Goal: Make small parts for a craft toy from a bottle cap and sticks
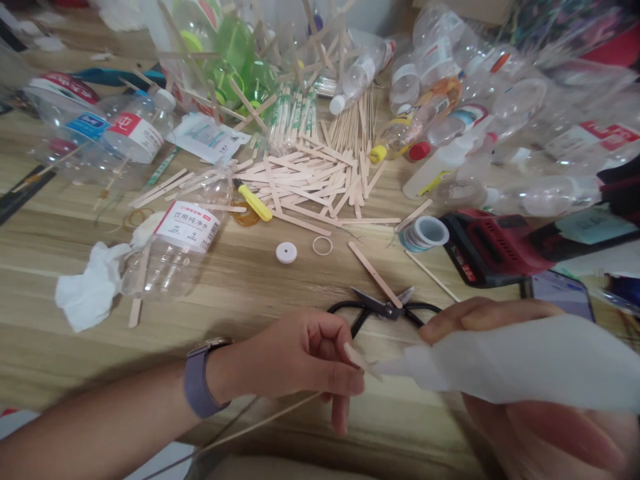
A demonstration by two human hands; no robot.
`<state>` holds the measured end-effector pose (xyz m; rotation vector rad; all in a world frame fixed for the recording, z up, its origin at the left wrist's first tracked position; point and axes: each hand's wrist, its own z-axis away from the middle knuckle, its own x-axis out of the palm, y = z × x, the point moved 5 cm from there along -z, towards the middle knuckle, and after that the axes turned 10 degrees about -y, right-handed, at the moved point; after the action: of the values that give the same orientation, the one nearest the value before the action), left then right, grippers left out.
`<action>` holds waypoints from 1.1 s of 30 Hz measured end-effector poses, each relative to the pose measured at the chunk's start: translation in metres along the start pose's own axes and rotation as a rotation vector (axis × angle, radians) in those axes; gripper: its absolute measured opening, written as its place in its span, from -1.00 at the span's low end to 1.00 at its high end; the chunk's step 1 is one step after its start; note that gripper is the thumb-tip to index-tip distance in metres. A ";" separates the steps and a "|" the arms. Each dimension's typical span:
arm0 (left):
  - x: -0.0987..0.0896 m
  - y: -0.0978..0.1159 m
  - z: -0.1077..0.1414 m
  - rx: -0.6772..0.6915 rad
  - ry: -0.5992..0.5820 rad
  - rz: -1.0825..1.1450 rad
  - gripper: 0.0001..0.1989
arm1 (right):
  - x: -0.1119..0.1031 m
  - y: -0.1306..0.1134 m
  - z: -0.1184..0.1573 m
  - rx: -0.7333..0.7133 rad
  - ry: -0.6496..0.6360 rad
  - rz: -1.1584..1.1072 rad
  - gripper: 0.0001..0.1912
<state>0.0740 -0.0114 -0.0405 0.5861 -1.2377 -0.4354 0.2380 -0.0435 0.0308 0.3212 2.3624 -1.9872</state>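
My left hand (320, 367), with a watch on its wrist, is closed on a thin wooden stick (270, 421) that slants down to the lower left. A pale pointed tip sticks out past the thumb. My right hand (500, 393) is wrapped round a white squeeze bottle (530, 363) lying nearly level. The bottle's nozzle (395, 367) points left and is right at the tip by my left fingers; whether they touch is blurred. Just beyond both hands lie black-handled scissors (385, 309), blades apart, with a flat wooden stick (373, 270) across them.
Wooden sticks (310, 177) are heaped mid-table behind a yellow-handled tool (255, 203). Plastic bottles (185, 233) stand or lie left, back and right. A spool (425, 233), a red and black power tool (485, 247) and a phone (560, 293) are at the right. Crumpled tissue (90, 287) lies left.
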 end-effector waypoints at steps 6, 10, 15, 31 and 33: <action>0.001 0.001 -0.001 0.011 0.001 -0.006 -0.62 | -0.004 0.006 -0.001 -0.032 -0.061 0.008 -0.59; 0.001 0.002 -0.001 0.010 0.003 -0.041 -0.62 | -0.005 0.006 -0.002 -0.045 -0.071 0.021 -0.59; 0.002 0.004 0.000 0.009 0.005 -0.035 -0.61 | -0.002 0.002 0.002 -0.007 -0.014 0.018 -0.62; 0.001 0.004 0.001 0.001 0.002 -0.036 -0.71 | -0.004 0.006 0.001 -0.037 -0.063 0.018 -0.62; 0.001 0.003 0.001 -0.005 0.002 -0.037 -0.72 | -0.004 0.007 0.001 -0.054 -0.078 0.021 -0.61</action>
<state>0.0730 -0.0097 -0.0377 0.6058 -1.2255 -0.4688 0.2432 -0.0439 0.0248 0.2600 2.3505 -1.8865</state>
